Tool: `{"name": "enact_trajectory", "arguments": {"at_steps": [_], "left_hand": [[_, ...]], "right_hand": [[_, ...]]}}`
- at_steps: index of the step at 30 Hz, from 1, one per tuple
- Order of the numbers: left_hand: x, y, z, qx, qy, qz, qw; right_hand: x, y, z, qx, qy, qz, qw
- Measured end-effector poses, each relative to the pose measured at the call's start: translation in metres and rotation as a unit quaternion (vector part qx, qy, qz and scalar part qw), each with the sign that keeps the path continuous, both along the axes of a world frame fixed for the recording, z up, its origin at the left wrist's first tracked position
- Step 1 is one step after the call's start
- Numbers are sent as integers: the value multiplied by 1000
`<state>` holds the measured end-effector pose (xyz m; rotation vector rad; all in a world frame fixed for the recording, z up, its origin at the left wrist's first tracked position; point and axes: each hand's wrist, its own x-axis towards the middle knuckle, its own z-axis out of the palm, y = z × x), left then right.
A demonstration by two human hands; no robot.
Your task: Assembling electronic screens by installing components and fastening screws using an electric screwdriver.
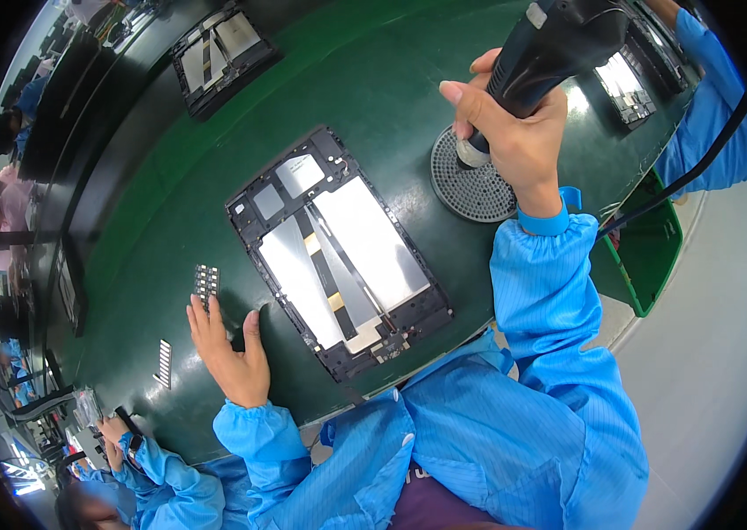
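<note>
My right hand is wrapped round a thick black electric screwdriver. Its pale-collared lower end is over a round grey perforated screw tray; whether the tip touches the tray I cannot tell. My left hand rests on the green table with fingers spread, its fingertips at a small sheet of dark and light pieces. Between my hands lies an opened tablet housing, black-edged, with silvery panels and dark and yellow flat cables. Nothing is in my left hand.
A strip of small white pieces lies left of my left hand. Another opened tablet is at the far left, and one more at the right. A green bin and black cable are at the right. Blue-sleeved co-workers sit on both sides.
</note>
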<state>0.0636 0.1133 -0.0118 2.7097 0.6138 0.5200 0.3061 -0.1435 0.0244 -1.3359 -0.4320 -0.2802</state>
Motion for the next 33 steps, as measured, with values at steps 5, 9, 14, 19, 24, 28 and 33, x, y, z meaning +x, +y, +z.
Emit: {"name": "enact_trajectory", "arguments": {"at_steps": [5,9,14,19,24,28,33], "left_hand": [[-9,15,2,2,98,3,995],[-14,32,3,-29,57,-81,995],[-1,49,2,-16,-93,-26,995],[-3,65,17,-147,-4,70,987],[14,74,18,-138,42,53,988],[13,82,29,-161,68,-1,985],[21,101,11,-548,-12,-50,835]], "right_hand": [[-2,7,1,9,6,14,1000],[-8,14,3,-21,64,-11,998],[-10,-19,9,-15,18,-44,999],[-7,-7,5,14,-42,53,998],[-30,15,25,6,-49,46,998],[-46,37,34,33,-33,75,996],[-56,54,44,55,-15,135,989]]}}
